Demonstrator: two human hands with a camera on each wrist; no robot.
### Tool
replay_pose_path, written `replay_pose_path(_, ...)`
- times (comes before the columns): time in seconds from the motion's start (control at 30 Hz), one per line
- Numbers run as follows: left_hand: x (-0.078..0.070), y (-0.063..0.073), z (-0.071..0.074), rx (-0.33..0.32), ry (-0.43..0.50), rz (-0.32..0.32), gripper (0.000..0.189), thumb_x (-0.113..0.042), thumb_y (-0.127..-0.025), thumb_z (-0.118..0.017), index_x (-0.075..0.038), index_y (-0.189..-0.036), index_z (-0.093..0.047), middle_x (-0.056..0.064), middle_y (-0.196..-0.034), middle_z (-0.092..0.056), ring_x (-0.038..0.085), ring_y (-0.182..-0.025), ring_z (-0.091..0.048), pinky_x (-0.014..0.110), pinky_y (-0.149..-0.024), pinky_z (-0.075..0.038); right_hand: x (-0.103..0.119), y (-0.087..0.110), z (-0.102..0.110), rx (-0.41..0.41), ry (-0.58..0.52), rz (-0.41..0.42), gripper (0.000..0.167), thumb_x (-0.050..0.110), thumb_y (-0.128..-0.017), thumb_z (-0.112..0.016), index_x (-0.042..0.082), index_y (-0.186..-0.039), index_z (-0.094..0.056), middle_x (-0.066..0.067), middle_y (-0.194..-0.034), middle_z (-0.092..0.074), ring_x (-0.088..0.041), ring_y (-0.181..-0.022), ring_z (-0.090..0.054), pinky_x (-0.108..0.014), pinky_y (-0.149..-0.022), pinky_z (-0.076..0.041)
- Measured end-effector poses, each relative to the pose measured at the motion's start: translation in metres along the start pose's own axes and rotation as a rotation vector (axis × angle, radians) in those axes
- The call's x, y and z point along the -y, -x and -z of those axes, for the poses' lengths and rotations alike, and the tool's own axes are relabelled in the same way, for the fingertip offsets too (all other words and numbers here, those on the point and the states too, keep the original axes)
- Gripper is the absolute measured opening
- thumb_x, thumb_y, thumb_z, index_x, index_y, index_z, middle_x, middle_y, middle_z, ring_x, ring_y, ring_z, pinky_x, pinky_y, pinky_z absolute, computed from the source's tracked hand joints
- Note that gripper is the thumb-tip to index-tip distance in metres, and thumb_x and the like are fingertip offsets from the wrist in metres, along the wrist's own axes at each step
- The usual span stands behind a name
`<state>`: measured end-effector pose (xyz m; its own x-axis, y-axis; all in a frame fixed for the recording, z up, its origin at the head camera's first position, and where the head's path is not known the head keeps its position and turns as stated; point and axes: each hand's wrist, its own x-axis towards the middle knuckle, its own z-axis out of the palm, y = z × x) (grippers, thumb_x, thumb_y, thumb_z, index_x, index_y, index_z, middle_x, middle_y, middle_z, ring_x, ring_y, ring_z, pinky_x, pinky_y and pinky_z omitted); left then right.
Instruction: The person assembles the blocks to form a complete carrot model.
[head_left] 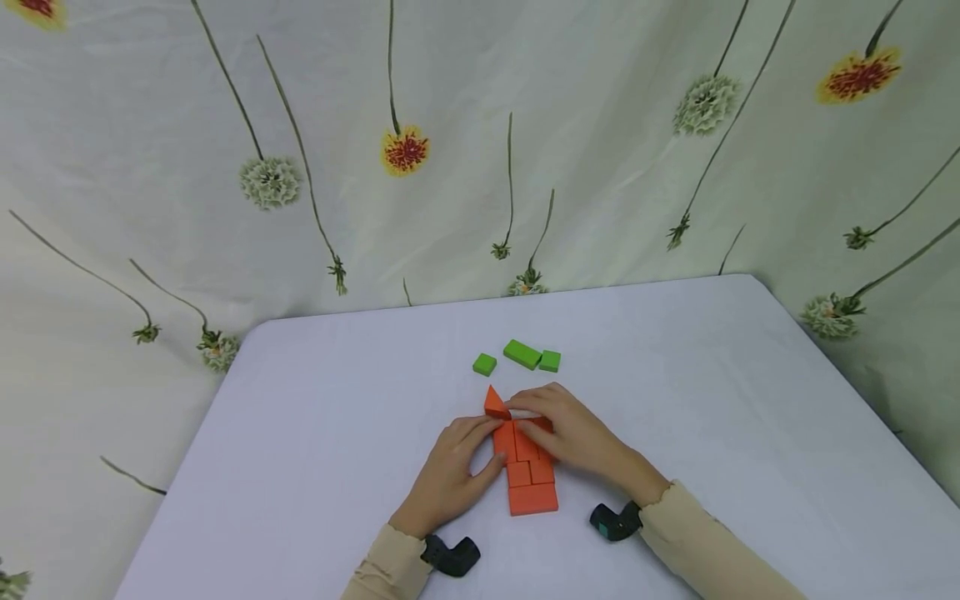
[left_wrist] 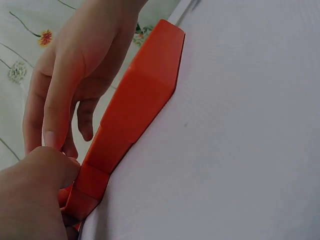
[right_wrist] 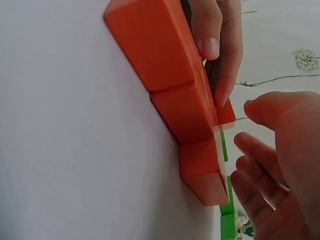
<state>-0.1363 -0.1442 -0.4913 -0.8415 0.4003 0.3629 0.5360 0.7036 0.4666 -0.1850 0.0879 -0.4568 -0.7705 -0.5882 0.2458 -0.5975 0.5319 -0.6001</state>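
Red-orange blocks [head_left: 533, 498] lie fitted together flat on the table, with a triangular block [head_left: 495, 404] at their far end. My left hand [head_left: 448, 475] rests along the left side of the blocks, its thumb and forefinger touching their edge. In the right wrist view, a fingertip of the left hand [right_wrist: 212, 37] reaches close to a small red block [right_wrist: 226, 116]. My right hand [head_left: 573, 427] hovers over the far right part, fingers loosely bent. The right wrist view shows a gap between the right hand [right_wrist: 295, 155] and the blocks. Part of the blocks is hidden under the hands.
Beyond the red blocks lie a green cube [head_left: 484, 364], a longer green block [head_left: 522, 354] and another small green block [head_left: 550, 361]. A white cloth covers the table [head_left: 337, 400]. A flower-printed curtain [head_left: 450, 75] hangs behind its far edge.
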Motion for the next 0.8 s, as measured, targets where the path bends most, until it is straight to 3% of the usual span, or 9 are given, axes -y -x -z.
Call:
replay_pose_path(0.2, 0.001, 0.0, 0.001, 0.001, 0.005, -0.003, 0.048, -0.03, -0.099, -0.07, -0.009, -0.141, -0.061, 0.003, -0.141, -0.061, 0.019, -0.131, -0.054, 0.043, -0.11, -0.048, 0.0, -0.008, -0.004, 0.028, 0.039, 0.025, 0.032, 0.017, -0.101, -0.065, 0.017, -0.133, -0.071, 0.005, -0.128, -0.072, -0.017, -0.116, -0.059, -0.037, -0.099, -0.053)
replay_pose_path(0.53, 0.0, 0.001, 0.0, 0.003, 0.003, 0.006, 0.046, -0.031, -0.099, -0.069, -0.01, -0.14, -0.062, 0.003, -0.14, -0.062, 0.019, -0.131, -0.054, 0.043, -0.111, -0.048, 0.008, -0.012, -0.01, -0.116, 0.225, -0.016, 0.014, 0.019, -0.095, -0.076, 0.018, -0.108, -0.081, 0.005, -0.099, -0.072, -0.011, -0.097, -0.06, -0.027, -0.079, -0.058)
replay_pose_path(0.8, 0.0, 0.001, 0.0, 0.01, -0.01, 0.019, 0.046, -0.032, -0.099, -0.069, -0.011, -0.14, -0.062, 0.003, -0.141, -0.061, 0.019, -0.131, -0.054, 0.042, -0.111, -0.048, 0.008, -0.018, -0.009, -0.171, 0.301, -0.053, 0.009, 0.016, -0.089, -0.082, 0.019, -0.098, -0.08, 0.002, -0.096, -0.071, -0.013, -0.093, -0.063, -0.027, -0.072, -0.058)
